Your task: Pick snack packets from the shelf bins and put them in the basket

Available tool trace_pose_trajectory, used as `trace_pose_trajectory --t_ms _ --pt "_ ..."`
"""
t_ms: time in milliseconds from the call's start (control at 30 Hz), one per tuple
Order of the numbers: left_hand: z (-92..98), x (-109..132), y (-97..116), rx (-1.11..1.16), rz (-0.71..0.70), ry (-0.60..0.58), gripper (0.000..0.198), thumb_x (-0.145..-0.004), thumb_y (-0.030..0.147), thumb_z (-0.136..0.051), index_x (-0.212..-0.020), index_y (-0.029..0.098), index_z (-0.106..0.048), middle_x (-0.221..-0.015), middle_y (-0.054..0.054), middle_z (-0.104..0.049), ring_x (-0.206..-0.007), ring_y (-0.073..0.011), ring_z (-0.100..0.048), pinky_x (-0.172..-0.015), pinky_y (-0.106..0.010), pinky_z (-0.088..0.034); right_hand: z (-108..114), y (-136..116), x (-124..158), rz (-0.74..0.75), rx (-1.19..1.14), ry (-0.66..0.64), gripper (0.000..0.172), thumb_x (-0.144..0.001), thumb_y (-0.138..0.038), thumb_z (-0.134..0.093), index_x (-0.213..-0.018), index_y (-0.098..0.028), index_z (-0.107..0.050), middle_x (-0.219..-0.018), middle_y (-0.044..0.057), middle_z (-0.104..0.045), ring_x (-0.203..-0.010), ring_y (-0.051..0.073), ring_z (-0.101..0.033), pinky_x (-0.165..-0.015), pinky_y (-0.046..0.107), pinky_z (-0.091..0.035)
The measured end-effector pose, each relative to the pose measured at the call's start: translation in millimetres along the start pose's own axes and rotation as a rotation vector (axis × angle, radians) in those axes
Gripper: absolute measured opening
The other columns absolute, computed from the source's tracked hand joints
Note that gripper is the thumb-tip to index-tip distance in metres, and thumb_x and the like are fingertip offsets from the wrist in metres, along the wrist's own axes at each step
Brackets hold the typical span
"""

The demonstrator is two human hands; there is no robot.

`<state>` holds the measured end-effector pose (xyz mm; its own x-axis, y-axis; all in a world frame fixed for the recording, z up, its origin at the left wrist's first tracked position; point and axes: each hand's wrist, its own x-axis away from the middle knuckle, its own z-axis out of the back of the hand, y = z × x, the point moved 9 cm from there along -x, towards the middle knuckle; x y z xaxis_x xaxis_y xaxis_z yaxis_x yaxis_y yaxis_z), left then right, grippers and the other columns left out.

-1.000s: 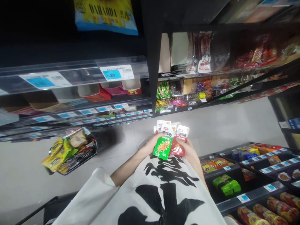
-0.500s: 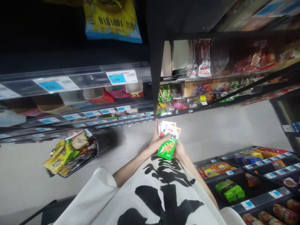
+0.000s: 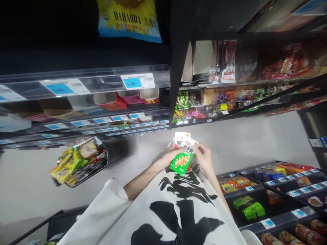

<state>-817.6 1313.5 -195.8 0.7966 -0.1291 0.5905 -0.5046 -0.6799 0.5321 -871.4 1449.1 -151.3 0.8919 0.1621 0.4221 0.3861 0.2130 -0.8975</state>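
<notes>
In front of my shirt, two snack packets overlap. The front one is a green and white snack packet [image 3: 182, 162] with orange food printed on it, leaning to the right. Behind it shows the white top of a second snack packet [image 3: 181, 139], and a bit of red shows below. My left hand [image 3: 169, 158] is closed on both at their left side, its fingers partly hidden behind them. With its fingertips, my right hand [image 3: 204, 157] pinches the upper right corner of the green packet.
A dark basket [image 3: 106, 157] of snack bags stands on the floor at left. Shelves with price tags [image 3: 138, 81] rise ahead, a yellow bag [image 3: 130, 22] on the upper one. More stocked shelves [image 3: 288, 214] stand at right. Grey floor [image 3: 237, 139] lies between.
My right hand has moved up from the packets' lower right side to the green packet's upper corner. That packet leans further right. My left index finger no longer points up beside them.
</notes>
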Motion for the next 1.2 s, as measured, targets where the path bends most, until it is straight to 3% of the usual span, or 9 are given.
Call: trace_pose_trajectory --t_ms 267,367,433,567,633,733,1000,1067,1200 --pt "2.7 2.8 -10.3 0.171 0.088 -0.075 0.051 -0.067 0.029 -0.089 -0.109 0.009 -0.069 -0.102 -0.016 -0.076 -0.091 -0.0321 -0.074 -0.088 -0.044 -0.059 15.2 -9.0 -6.9 -0.089 -0.053 -0.241 0.044 -0.062 -0.045 -0.090 -0.081 -0.017 -0.063 -0.067 0.000 -0.065 -0.049 0.012 -0.056 -0.038 0.022 -0.043" --pt "7.0 0.5 -13.0 0.126 0.064 -0.069 0.054 -0.070 0.028 -0.088 -0.117 0.009 -0.068 -0.107 -0.017 -0.075 -0.095 -0.0322 -0.074 -0.087 -0.043 -0.059 28.5 -32.9 -18.7 -0.067 0.086 -0.363 0.047 -0.061 -0.039 -0.091 -0.091 -0.018 -0.061 -0.067 -0.001 -0.066 -0.048 0.012 -0.057 -0.040 0.022 -0.047" --pt "7.1 -1.5 -17.6 0.062 0.090 -0.076 0.058 -0.069 0.027 -0.088 -0.120 0.009 -0.068 -0.108 -0.018 -0.074 -0.092 -0.0314 -0.074 -0.082 -0.040 -0.060 53.2 -78.1 -38.2 0.104 0.129 -0.235 0.047 -0.065 -0.037 -0.090 -0.096 -0.019 -0.060 -0.071 0.000 -0.069 -0.049 0.012 -0.059 -0.042 0.024 -0.050" --pt "-6.4 3.0 -21.7 0.048 0.159 -0.200 0.056 -0.073 0.027 -0.085 -0.123 0.008 -0.068 -0.121 -0.022 -0.070 -0.096 -0.0301 -0.073 -0.083 -0.038 -0.061 109.7 -208.4 -58.0 0.743 -0.024 0.295 0.035 -0.073 -0.032 -0.085 -0.093 -0.021 -0.058 -0.086 0.001 -0.070 -0.065 0.014 -0.067 -0.057 0.027 -0.060" --pt "-13.1 9.5 -22.3 0.058 0.200 -0.255 0.052 -0.075 0.028 -0.084 -0.121 0.008 -0.069 -0.124 -0.022 -0.068 -0.102 -0.0318 -0.072 -0.085 -0.040 -0.060 108.4 -254.2 -64.7 0.988 -0.034 0.403 0.030 -0.077 -0.030 -0.082 -0.094 -0.021 -0.059 -0.092 0.002 -0.070 -0.079 0.017 -0.071 -0.070 0.031 -0.062" --pt "-18.7 18.5 -19.5 0.032 0.211 -0.314 0.049 -0.076 0.026 -0.083 -0.120 0.009 -0.069 -0.121 -0.023 -0.069 -0.107 -0.0343 -0.070 -0.085 -0.042 -0.061 74.9 -291.4 -95.3 1.149 0.111 0.327 0.017 -0.087 -0.030 -0.072 -0.094 -0.020 -0.060 -0.098 0.006 -0.072 -0.096 0.020 -0.072 -0.085 0.036 -0.060" --pt "-17.4 25.9 -10.1 0.040 0.136 -0.419 0.053 -0.074 0.017 -0.083 -0.123 0.009 -0.066 -0.124 -0.022 -0.068 -0.106 -0.0323 -0.070 -0.092 -0.045 -0.058 15.1 -285.8 -198.1 1.022 0.709 0.074 0.020 -0.091 -0.027 -0.055 -0.102 -0.017 -0.068 -0.103 0.010 -0.074 -0.096 0.024 -0.070 -0.090 0.042 -0.055" --pt "-18.3 27.9 -10.1 0.034 0.139 -0.448 0.053 -0.073 0.017 -0.083 -0.122 0.009 -0.066 -0.123 -0.022 -0.068 -0.105 -0.0321 -0.070 -0.090 -0.045 -0.058 12.6 -285.2 -193.2 1.065 0.773 0.094 0.027 -0.089 -0.029 -0.058 -0.111 -0.017 -0.067 -0.115 0.012 -0.072 -0.108 0.027 -0.066 -0.099 0.046 -0.050" --pt "-13.6 22.7 -9.4 0.012 0.116 -0.366 0.050 -0.071 0.019 -0.085 -0.118 0.010 -0.068 -0.115 -0.018 -0.070 -0.096 -0.0282 -0.071 -0.084 -0.041 -0.059 30.6 -270.4 -132.1 1.113 0.571 0.402 0.024 -0.093 -0.036 -0.056 -0.105 -0.018 -0.067 -0.114 0.012 -0.070 -0.109 0.026 -0.062 -0.101 0.045 -0.047"
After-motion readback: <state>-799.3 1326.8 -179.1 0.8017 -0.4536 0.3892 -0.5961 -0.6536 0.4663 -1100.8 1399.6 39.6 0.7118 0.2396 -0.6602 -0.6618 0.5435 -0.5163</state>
